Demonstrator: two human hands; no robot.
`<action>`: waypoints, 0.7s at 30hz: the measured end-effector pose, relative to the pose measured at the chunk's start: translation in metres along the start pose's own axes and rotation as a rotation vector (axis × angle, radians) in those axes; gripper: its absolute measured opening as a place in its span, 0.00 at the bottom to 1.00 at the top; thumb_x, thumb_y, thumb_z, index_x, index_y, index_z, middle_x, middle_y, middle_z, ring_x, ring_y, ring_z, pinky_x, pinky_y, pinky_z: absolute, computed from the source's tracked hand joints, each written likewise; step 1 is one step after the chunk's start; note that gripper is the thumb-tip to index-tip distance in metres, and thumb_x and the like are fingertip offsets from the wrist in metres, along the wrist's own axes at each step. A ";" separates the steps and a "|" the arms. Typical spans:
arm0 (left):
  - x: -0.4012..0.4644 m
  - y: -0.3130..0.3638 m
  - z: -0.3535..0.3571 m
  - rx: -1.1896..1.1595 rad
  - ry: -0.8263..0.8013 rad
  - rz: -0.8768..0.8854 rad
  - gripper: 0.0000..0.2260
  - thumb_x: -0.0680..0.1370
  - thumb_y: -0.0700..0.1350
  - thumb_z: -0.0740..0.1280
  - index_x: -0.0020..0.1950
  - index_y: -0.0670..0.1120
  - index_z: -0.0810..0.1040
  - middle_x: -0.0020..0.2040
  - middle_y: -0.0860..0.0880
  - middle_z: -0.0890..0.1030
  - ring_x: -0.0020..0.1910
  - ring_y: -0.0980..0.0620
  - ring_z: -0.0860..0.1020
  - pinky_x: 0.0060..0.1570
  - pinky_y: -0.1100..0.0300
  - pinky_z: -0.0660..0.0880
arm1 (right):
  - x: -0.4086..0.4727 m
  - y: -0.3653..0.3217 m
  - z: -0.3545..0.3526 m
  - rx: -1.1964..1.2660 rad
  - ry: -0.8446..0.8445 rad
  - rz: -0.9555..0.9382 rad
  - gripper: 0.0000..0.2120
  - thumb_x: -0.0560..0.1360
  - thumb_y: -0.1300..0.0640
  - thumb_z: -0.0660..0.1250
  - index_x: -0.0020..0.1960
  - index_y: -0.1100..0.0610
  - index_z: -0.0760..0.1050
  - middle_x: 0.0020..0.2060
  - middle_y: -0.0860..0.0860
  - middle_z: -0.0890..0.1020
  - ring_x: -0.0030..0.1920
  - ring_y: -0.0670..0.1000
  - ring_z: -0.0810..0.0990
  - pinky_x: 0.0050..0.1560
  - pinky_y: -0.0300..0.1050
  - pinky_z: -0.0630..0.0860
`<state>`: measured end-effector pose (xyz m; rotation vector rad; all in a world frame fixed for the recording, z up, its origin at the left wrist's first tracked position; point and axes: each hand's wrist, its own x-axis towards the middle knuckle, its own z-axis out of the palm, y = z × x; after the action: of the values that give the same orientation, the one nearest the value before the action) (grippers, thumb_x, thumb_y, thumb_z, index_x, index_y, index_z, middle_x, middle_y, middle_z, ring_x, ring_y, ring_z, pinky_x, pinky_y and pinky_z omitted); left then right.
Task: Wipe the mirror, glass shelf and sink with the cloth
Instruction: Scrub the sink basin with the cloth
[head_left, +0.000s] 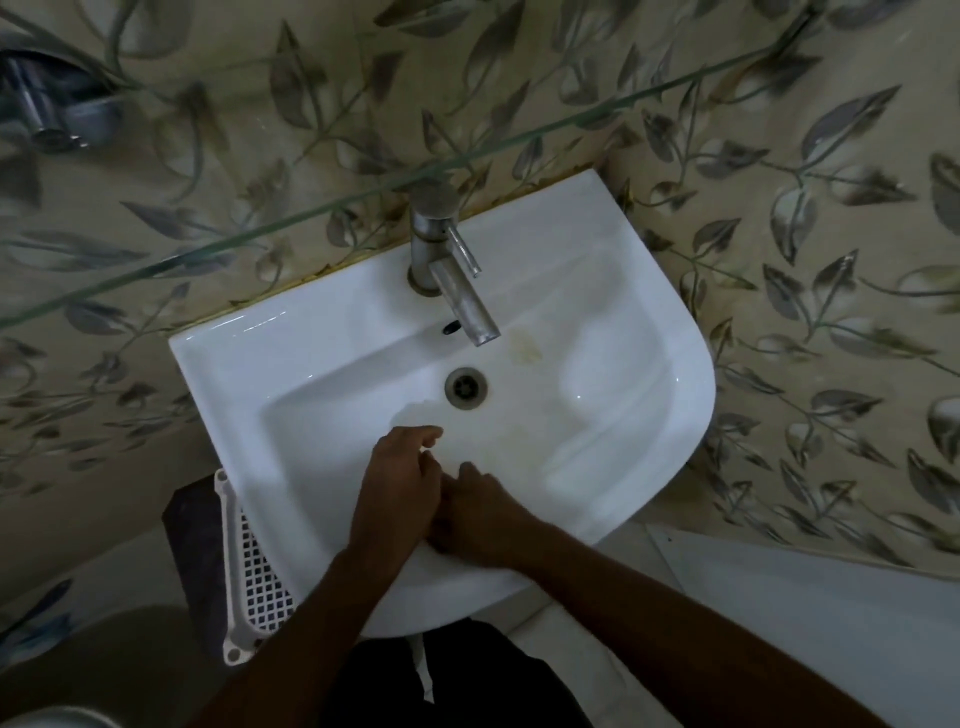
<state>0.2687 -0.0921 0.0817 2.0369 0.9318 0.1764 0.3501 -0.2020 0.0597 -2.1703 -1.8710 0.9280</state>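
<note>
Both hands, left hand (396, 486) and right hand (480, 514), pressed together over sink (322, 364) front, cloth perhaps hidden.

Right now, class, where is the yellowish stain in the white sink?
In the head view, the yellowish stain lies on the white ceramic sink basin's back slope, just right of the metal tap spout, above the round drain.

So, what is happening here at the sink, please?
A person stands over a white sink with both hands together at its front edge. The left hand and right hand seem to press or gather something pale, possibly a cloth; it is hard to tell. The tap is not running. A yellowish stain remains near the drain.
</note>
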 end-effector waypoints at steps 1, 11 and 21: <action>-0.003 -0.001 0.003 0.005 -0.006 0.010 0.15 0.78 0.34 0.63 0.62 0.45 0.80 0.58 0.47 0.81 0.58 0.47 0.77 0.62 0.54 0.73 | -0.006 0.019 -0.007 -0.069 -0.029 0.043 0.17 0.80 0.53 0.63 0.67 0.56 0.75 0.71 0.61 0.72 0.52 0.63 0.75 0.48 0.55 0.71; -0.002 0.018 0.031 -0.020 -0.094 0.025 0.15 0.78 0.36 0.63 0.63 0.47 0.78 0.58 0.50 0.80 0.59 0.51 0.75 0.61 0.61 0.70 | -0.022 0.037 -0.008 -0.146 -0.040 0.379 0.24 0.82 0.48 0.54 0.76 0.54 0.63 0.76 0.58 0.64 0.65 0.65 0.68 0.59 0.61 0.67; 0.013 0.021 0.032 -0.038 -0.040 0.075 0.14 0.79 0.36 0.64 0.62 0.48 0.78 0.55 0.54 0.78 0.55 0.54 0.75 0.57 0.63 0.68 | -0.049 0.118 -0.069 -0.413 -0.119 0.340 0.20 0.82 0.50 0.62 0.74 0.47 0.69 0.76 0.51 0.68 0.69 0.63 0.69 0.63 0.54 0.68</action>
<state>0.3032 -0.1119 0.0751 2.0343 0.8219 0.1920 0.4848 -0.2535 0.0771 -2.8019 -1.9218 0.7881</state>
